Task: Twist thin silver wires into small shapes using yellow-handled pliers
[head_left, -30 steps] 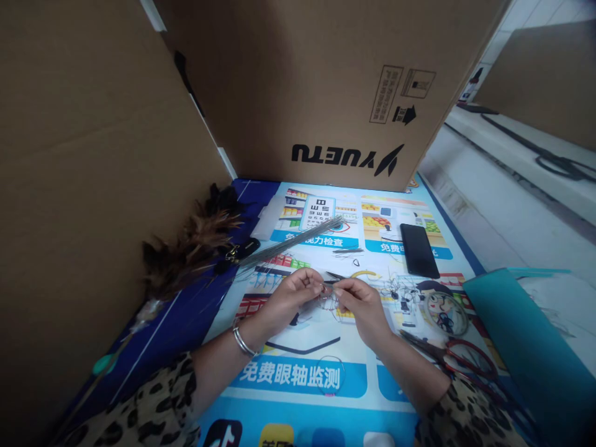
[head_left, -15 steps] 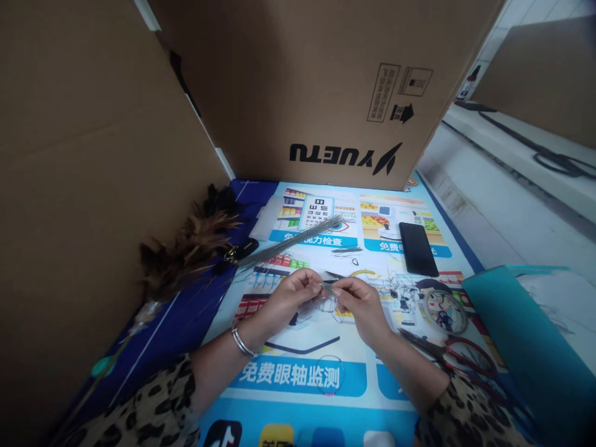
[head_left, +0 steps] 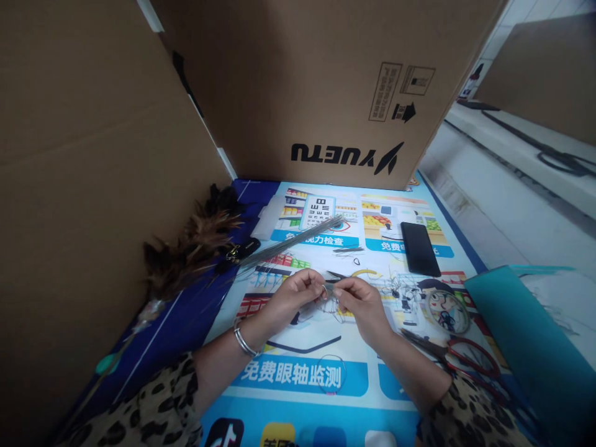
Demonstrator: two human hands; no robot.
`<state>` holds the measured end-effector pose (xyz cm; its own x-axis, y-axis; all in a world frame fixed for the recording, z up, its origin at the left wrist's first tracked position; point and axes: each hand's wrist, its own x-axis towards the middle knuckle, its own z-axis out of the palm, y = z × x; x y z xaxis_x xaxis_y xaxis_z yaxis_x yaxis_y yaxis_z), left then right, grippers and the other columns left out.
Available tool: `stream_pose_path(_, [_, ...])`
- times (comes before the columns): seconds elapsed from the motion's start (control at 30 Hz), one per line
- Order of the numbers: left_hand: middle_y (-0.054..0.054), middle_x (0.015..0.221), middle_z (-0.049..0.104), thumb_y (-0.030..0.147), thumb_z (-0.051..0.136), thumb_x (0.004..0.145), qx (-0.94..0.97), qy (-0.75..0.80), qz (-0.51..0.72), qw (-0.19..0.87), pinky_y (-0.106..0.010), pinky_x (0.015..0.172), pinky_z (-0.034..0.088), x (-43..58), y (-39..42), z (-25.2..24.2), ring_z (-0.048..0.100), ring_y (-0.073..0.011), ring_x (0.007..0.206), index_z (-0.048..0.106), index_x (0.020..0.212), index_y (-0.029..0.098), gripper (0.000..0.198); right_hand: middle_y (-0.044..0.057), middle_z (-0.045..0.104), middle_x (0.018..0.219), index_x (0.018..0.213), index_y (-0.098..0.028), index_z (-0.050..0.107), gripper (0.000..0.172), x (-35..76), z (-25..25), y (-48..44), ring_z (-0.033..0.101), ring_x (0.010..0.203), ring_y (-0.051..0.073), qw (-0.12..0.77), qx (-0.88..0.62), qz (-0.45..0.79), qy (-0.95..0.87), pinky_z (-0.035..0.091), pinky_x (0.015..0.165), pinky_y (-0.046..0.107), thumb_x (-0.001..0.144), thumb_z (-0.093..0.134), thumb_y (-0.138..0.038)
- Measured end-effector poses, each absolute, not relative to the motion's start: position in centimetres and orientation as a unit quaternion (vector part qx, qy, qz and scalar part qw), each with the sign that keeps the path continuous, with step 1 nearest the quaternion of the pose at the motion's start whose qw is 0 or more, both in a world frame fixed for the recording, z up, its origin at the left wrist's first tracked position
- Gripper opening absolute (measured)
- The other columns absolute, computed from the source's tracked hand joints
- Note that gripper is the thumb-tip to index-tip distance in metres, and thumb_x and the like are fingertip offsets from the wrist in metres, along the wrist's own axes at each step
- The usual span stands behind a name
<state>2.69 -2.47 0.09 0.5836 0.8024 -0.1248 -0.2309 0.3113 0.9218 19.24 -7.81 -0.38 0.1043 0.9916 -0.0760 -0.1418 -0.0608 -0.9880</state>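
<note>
My left hand (head_left: 300,292) is closed in a pinch, thumb against fingertips, on a thin wire (head_left: 329,288). From the other side my right hand (head_left: 358,301) pinches the same wire, its fingertips a short gap away. The wire's exact shape is too small to make out. Below the fingertips, thin bent wire pieces (head_left: 336,310) show against the printed table cover. Just beyond the hands lie pliers with yellow handles (head_left: 365,273), partly hidden by the fingers. Nearer to me a thin wire loop (head_left: 343,366) with a small pink part rests on the cover.
A bundle of straight wires (head_left: 298,241) lies behind my hands. To the right are a black phone (head_left: 420,248), a round clear dish (head_left: 465,320), red-handled scissors (head_left: 472,357) and a teal board (head_left: 526,335). A feather duster (head_left: 181,254) and cardboard walls (head_left: 261,93) bound the left and back.
My hands stay nearly in place, with the fingertips still pinched together. The whole view has shifted very slightly.
</note>
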Motion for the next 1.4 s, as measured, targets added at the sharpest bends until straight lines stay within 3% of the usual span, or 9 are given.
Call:
stream_pose_path(0.67, [-0.001, 0.072, 0.056, 0.031, 0.063, 0.077, 0.533, 0.316, 0.334, 0.71, -0.021, 0.053, 0.036, 2.5, -2.6, -0.3, 0.048, -0.0091, 0.059, 0.06, 0.087, 0.017, 0.018, -0.004, 0.05, 0.054, 0.079, -0.018, 0.063, 0.015, 19.2, -0.2, -7.8, 0.043, 0.05, 0.009, 0.54, -0.506, 0.516, -0.431, 0.035, 0.048, 0.023, 0.075, 0.064, -0.032])
stream_pose_path(0.8, [-0.003, 0.078, 0.058, 0.03, 0.063, 0.077, 0.568, 0.325, 0.331, 0.68, -0.023, 0.059, 0.038, 2.4, -2.6, 0.0, 0.049, -0.0109, 0.065, 0.062, 0.088, 0.017, 0.016, -0.004, 0.05, 0.055, 0.079, -0.019, 0.063, 0.012, 19.2, -0.2, -7.8, 0.043, 0.05, 0.009, 0.541, -0.502, 0.519, -0.431, 0.035, 0.049, 0.023, 0.075, 0.064, -0.03])
stream_pose_path(1.07, [-0.008, 0.098, 0.057, 0.028, 0.057, 0.082, 0.681, 0.294, 0.328, 0.584, -0.031, 0.086, 0.039, 2.4, -2.4, 0.6, 0.053, -0.0186, 0.093, 0.066, 0.088, 0.018, 0.014, -0.004, 0.05, 0.056, 0.079, -0.018, 0.064, 0.013, 19.2, -0.2, -7.8, 0.041, 0.05, 0.008, 0.533, -0.506, 0.519, -0.435, 0.033, 0.048, 0.022, 0.075, 0.065, -0.031])
stream_pose_path(1.4, [-0.006, 0.084, 0.058, 0.03, 0.059, 0.08, 0.696, 0.3, 0.315, 0.571, -0.028, 0.075, 0.04, 2.6, -2.3, 0.0, 0.053, -0.0158, 0.08, 0.064, 0.074, 0.014, 0.018, -0.004, 0.049, 0.056, 0.078, -0.017, 0.063, 0.013, 19.0, -0.2, -7.7, 0.04, 0.051, 0.008, 0.529, -0.499, 0.52, -0.448, 0.033, 0.048, 0.021, 0.075, 0.065, -0.03])
